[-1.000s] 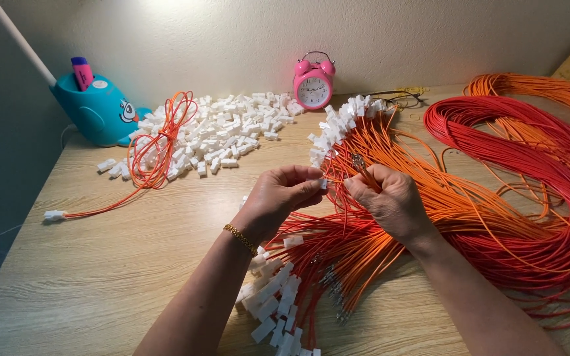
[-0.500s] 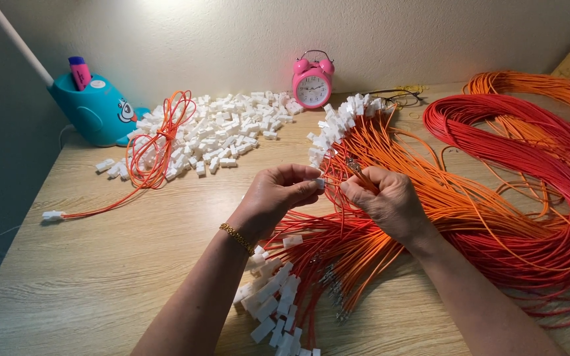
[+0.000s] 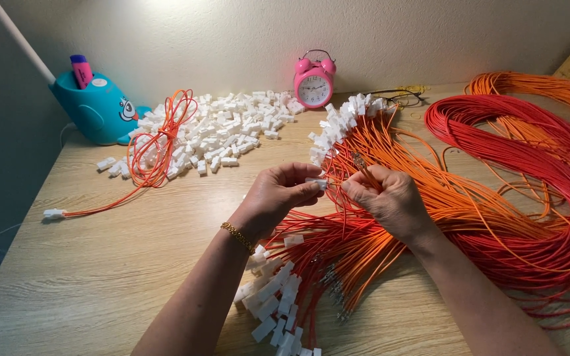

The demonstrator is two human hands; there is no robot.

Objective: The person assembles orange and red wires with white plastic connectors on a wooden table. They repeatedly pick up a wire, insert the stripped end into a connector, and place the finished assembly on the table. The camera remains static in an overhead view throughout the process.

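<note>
My left hand (image 3: 277,195) pinches a small white plastic connector (image 3: 316,182) between thumb and fingers. My right hand (image 3: 386,196) sits just to its right, fingers closed on the ends of orange wires (image 3: 363,173) that point toward the connector. Both hands hover over a big bundle of orange wires (image 3: 390,217) lying across the wooden table (image 3: 100,264). White connectors tip that bundle at its far end (image 3: 338,125) and its near end (image 3: 275,303).
A heap of loose white connectors (image 3: 222,132) lies at the back, with a small orange wire coil (image 3: 159,142) on its left. A pink alarm clock (image 3: 314,82) and a teal holder (image 3: 97,109) stand by the wall. Red and orange cable coils (image 3: 529,171) fill the right.
My hands have stayed in the same place over the bundle. The fingers shifted slightly, bringing the wire ends and the white connector closer together.
</note>
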